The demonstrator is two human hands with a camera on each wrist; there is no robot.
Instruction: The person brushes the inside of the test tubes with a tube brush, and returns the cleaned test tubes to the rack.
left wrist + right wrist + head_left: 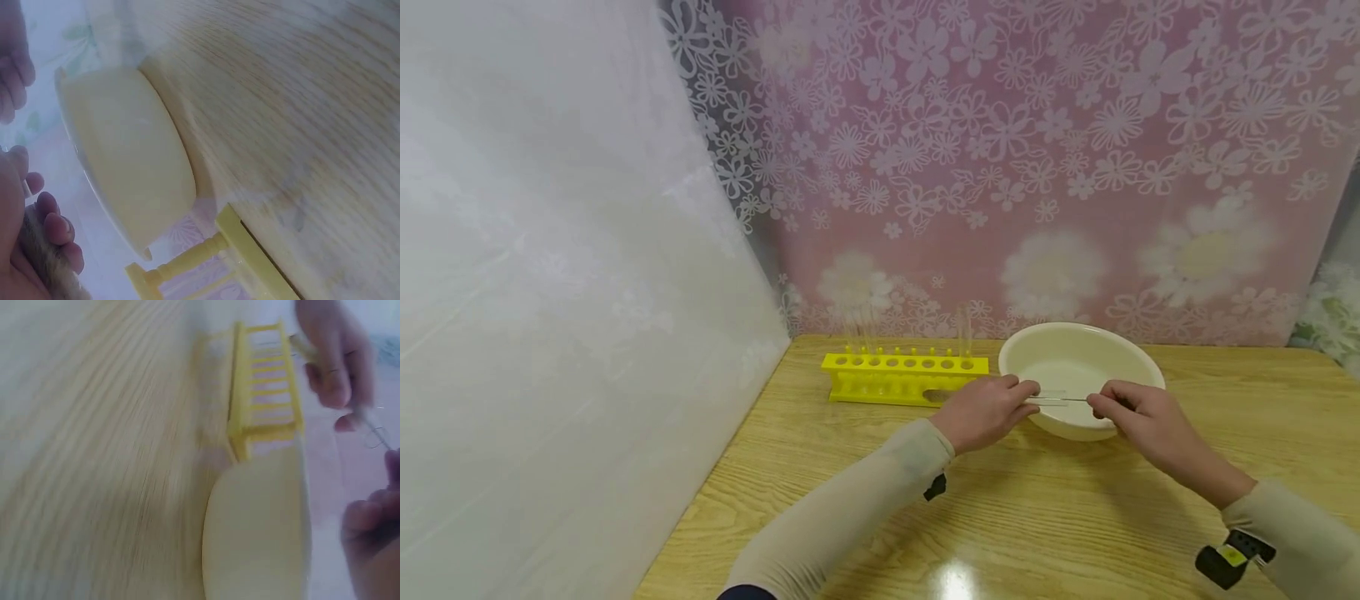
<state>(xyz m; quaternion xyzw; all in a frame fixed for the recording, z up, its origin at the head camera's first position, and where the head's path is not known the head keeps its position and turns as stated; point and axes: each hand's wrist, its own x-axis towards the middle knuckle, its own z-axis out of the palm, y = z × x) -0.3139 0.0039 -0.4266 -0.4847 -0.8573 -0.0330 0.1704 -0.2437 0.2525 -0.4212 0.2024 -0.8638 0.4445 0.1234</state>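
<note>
Over the bowl's near side, my left hand (988, 412) grips a clear glass tube (1052, 405). Dark bristles of a brush (936, 395) show to the left of that hand; the left wrist view has the bristles (47, 253) along the palm under curled fingers. Whether they lie inside the glass cannot be told. A thin wire (1077, 400) runs rightward from the tube to my right hand (1168, 433), which pinches its end between thumb and fingers. The right wrist view shows the wire between both hands, blurred.
A cream bowl (1075, 427) stands on the wooden table (1000, 517). Left of it is a yellow rack (906, 363) with several upright glass tubes (965, 333) at its two ends. A pink floral curtain (925, 167) hangs behind, a whitish sheet (565, 292) at the left.
</note>
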